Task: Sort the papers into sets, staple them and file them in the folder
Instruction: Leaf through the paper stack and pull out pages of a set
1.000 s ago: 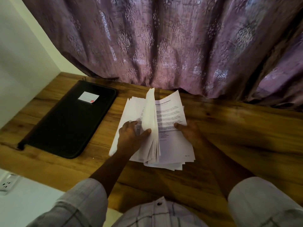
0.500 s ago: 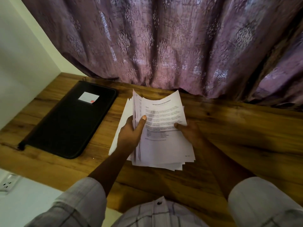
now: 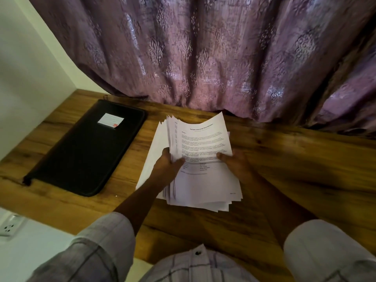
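1. A stack of papers (image 3: 205, 180) is held over the wooden worktop (image 3: 305, 169), gripped at its left edge by the left hand (image 3: 165, 169) and at its right edge by the right hand (image 3: 234, 163).
2. A closed black folder (image 3: 87, 149) is seen lying flat to the left, apart from the papers.
3. A purple curtain (image 3: 203, 58) is hung behind.

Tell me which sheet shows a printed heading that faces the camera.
The top sheet of the papers; the sheets beneath it show only edges or blank paper.
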